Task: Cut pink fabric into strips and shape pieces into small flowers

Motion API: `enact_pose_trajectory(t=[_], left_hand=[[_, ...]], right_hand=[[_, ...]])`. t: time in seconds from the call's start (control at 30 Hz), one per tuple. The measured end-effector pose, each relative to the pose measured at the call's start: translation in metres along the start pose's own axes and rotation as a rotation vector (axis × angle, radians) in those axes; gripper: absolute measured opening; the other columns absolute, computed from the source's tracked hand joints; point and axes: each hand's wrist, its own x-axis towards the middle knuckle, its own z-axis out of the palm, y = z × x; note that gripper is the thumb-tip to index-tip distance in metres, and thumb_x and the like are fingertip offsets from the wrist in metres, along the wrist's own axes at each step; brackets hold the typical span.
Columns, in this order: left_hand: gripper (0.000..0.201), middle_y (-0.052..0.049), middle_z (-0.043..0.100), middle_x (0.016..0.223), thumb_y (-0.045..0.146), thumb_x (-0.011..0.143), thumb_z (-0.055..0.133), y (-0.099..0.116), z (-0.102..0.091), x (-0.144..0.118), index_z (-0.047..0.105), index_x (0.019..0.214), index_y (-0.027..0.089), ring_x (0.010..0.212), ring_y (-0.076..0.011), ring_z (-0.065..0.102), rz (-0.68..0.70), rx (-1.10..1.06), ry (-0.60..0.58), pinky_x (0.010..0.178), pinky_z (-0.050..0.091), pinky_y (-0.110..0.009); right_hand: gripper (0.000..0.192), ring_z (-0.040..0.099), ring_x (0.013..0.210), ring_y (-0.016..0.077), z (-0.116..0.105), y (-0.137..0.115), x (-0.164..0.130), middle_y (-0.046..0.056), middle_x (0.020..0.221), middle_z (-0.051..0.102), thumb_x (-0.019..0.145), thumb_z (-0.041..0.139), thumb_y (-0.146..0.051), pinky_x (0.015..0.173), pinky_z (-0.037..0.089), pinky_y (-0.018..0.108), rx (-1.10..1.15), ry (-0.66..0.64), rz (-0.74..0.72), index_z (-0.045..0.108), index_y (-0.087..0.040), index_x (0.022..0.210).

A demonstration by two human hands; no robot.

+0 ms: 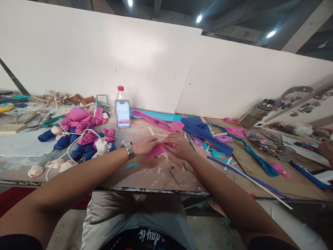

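A pink piece of thin cloth or paper [154,152] is held between my two hands just above the table. My left hand [145,145] pinches its upper edge, a metal watch on the wrist. Closed over the same piece is my right hand [179,143], its fingers meeting those of the left. A fold of pink shows between the fingers; the fingertips partly hide it. Beyond the hands lies a longer pink strip [145,119], with a dark tool on it that I cannot make out. A dark blue sheet [199,128] rests to the right of it.
Bundled pink, blue and cream flowers [78,119] lie left, with a white cable and adapter [101,146]. A red-capped bottle [122,109] stands near the white partition [156,62]. Scraps and cardboard [241,159] lie right. Another person's hand [326,151] shows far right.
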Motion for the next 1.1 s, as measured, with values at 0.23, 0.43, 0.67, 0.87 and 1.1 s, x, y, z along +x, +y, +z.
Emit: enact_pose_trajectory(t=[0.23, 0.43, 0.67, 0.87, 1.1], left_hand=[[0.029, -0.003, 0.065, 0.081, 0.039, 0.093, 0.044, -0.0024, -0.0007, 0.0001, 0.061, 0.083, 0.017, 0.077, -0.0179, 0.059, -0.037, -0.050, -0.070, 0.072, 0.044, -0.030], [0.035, -0.002, 0.065, 0.082, 0.046, 0.093, 0.047, -0.0052, -0.0005, 0.0020, 0.064, 0.087, 0.016, 0.074, -0.0157, 0.056, 0.001, -0.053, -0.068, 0.069, 0.042, -0.028], [0.034, -0.001, 0.061, 0.076, 0.045, 0.092, 0.049, -0.0012, -0.0034, 0.0009, 0.063, 0.083, 0.016, 0.069, -0.0137, 0.053, -0.008, -0.080, -0.065, 0.063, 0.038, -0.026], [0.038, 0.001, 0.059, 0.071, 0.050, 0.092, 0.050, -0.0035, -0.0010, 0.0012, 0.062, 0.082, 0.016, 0.064, -0.0123, 0.051, 0.008, -0.114, -0.062, 0.060, 0.038, -0.025], [0.033, 0.000, 0.064, 0.072, 0.045, 0.092, 0.053, -0.0063, 0.0006, 0.0001, 0.067, 0.084, 0.017, 0.065, -0.0132, 0.053, 0.051, -0.036, 0.017, 0.059, 0.037, -0.026]], right_hand=[[0.014, 0.069, 0.087, 0.0199, -0.0025, -0.0029, 0.0005, 0.003, 0.088, 0.078, 0.095, 0.063, -0.026, 0.088, 0.042, 0.039, 0.016, 0.000, 0.000, 0.075, -0.025, 0.089], [0.014, 0.069, 0.086, 0.0203, -0.0012, -0.0012, -0.0002, 0.003, 0.088, 0.078, 0.095, 0.063, -0.028, 0.089, 0.042, 0.040, 0.009, -0.010, 0.006, 0.075, -0.025, 0.089], [0.010, 0.069, 0.084, 0.0195, -0.0013, -0.0016, -0.0001, 0.002, 0.087, 0.079, 0.093, 0.066, -0.028, 0.091, 0.037, 0.041, 0.005, 0.012, 0.011, 0.074, -0.024, 0.089], [0.014, 0.069, 0.084, 0.0188, -0.0020, -0.0016, 0.0002, 0.001, 0.084, 0.078, 0.094, 0.064, -0.028, 0.091, 0.034, 0.040, -0.020, -0.007, 0.012, 0.074, -0.024, 0.086], [0.019, 0.066, 0.082, 0.0193, 0.0001, 0.0023, -0.0010, 0.002, 0.083, 0.077, 0.096, 0.063, -0.035, 0.089, 0.035, 0.040, -0.022, -0.002, 0.043, 0.073, -0.023, 0.084]])
